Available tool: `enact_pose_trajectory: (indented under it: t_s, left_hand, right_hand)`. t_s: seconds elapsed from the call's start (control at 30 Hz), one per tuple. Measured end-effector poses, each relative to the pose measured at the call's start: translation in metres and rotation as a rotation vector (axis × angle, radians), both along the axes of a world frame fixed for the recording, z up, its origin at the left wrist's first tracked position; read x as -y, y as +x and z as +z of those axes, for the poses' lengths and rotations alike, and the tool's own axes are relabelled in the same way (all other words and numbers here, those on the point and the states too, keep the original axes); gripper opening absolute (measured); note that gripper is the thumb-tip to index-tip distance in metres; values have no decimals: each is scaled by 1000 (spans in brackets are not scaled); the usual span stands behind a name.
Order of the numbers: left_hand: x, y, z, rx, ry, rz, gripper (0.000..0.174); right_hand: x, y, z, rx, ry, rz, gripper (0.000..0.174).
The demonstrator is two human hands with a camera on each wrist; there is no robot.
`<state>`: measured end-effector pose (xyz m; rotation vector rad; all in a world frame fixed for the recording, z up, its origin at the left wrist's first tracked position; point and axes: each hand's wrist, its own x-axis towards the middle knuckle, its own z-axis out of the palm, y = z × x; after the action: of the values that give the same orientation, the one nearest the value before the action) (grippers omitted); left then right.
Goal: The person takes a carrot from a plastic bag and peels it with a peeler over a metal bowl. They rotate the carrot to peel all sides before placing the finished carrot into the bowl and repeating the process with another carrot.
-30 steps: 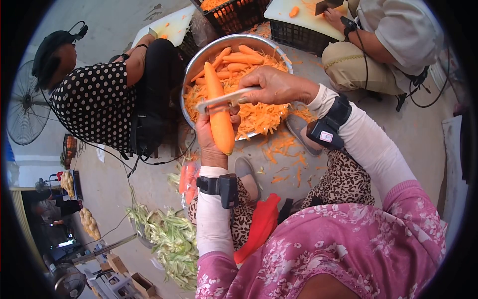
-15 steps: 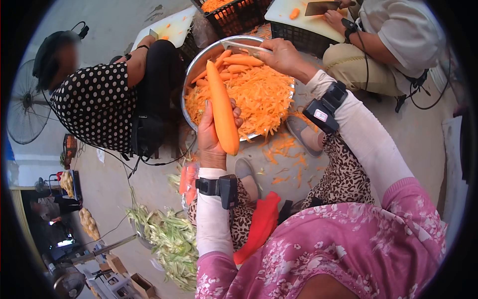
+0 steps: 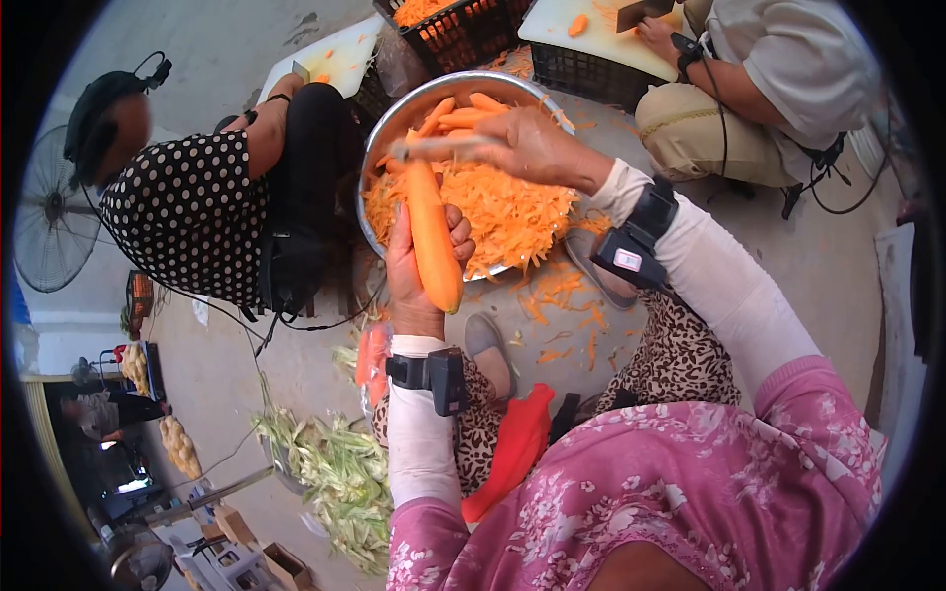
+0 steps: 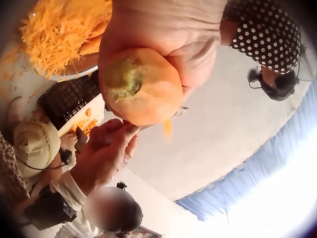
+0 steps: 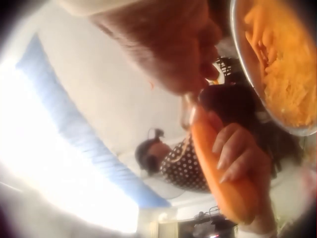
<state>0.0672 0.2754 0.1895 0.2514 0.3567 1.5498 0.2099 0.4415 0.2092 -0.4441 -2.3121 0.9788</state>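
In the head view a large carrot (image 3: 432, 241) stands nearly upright in the left hand (image 3: 419, 281), whose fingers curl round its lower half. The right hand (image 3: 542, 148) grips a pale peeler (image 3: 448, 148) that lies across the upper end of the carrot, slightly blurred. Behind both hands is a metal basin (image 3: 367, 202) with whole carrots (image 3: 467, 118) and a heap of orange peelings (image 3: 517, 217). The left wrist view shows the carrot's greenish blunt end (image 4: 126, 79) close up, with the right hand (image 4: 106, 156) beyond it and a strip of peel hanging near the blade.
Two people sit by white cutting boards (image 3: 340, 59) at left and right; the right one holds a cleaver (image 3: 642, 14). Black crates (image 3: 473, 39) stand behind the basin. Peelings (image 3: 552, 295) litter the floor near the shoes. Corn husks (image 3: 335, 473) lie at lower left.
The right hand with the peeler has moved from the basin's far rim back onto the upper part of the carrot. The left hand keeps its grip, the carrot shifting slightly.
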Motion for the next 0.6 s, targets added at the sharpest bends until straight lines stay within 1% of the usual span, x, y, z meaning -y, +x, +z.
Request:
enact_pose_trajectory:
  t_s: [0.03, 0.07, 0.13, 0.2, 0.27, 0.3, 0.33, 0.4, 0.43, 0.47, 0.53, 0.57, 0.6]
  left_hand:
    - [0, 4, 4, -28, -41, 13, 52]
    - [1, 8, 6, -34, -43, 7, 52]
    - [1, 11, 9, -101, 42, -58, 52]
    - [1, 9, 12, -83, 70, -61, 52]
    - [0, 4, 8, -86, 39, 4, 49]
    - [0, 2, 5, -82, 40, 12, 49]
    - [0, 1, 2, -51, -1, 38, 46]
    - [-1, 0, -1, -21, -45, 59, 44]
    - [-2, 1, -1, 5, -62, 74, 44]
    - [-3, 1, -1, 30, -79, 91, 45]
    - [-3, -3, -3, 68, -97, 107, 45]
    - [-2, -4, -4, 106, -113, 120, 46]
    - [-2, -3, -3, 107, -114, 120, 46]
  right_hand:
    - [-12, -4, -5, 53, 27, -122, 23]
    - [-20, -5, -11, 48, 25, -128, 23]
    - [-35, -3, -18, 210, 130, -299, 24]
    - [-43, 0, -25, 167, 149, -304, 24]
    - [-45, 0, -21, 64, -14, -403, 26]
    - [-42, 3, -10, 97, -197, -355, 28]
    - [-36, 4, -3, 100, -197, -351, 28]
    - [-21, 8, 10, 41, -380, -12, 31]
    - [-10, 10, 18, 69, -397, 105, 30]
    - [0, 11, 19, 69, -398, 106, 30]
    - [14, 11, 20, 128, -375, 333, 27]
    - [17, 8, 15, 107, -298, 382, 25]
    - [18, 6, 11, 108, -299, 383, 25]
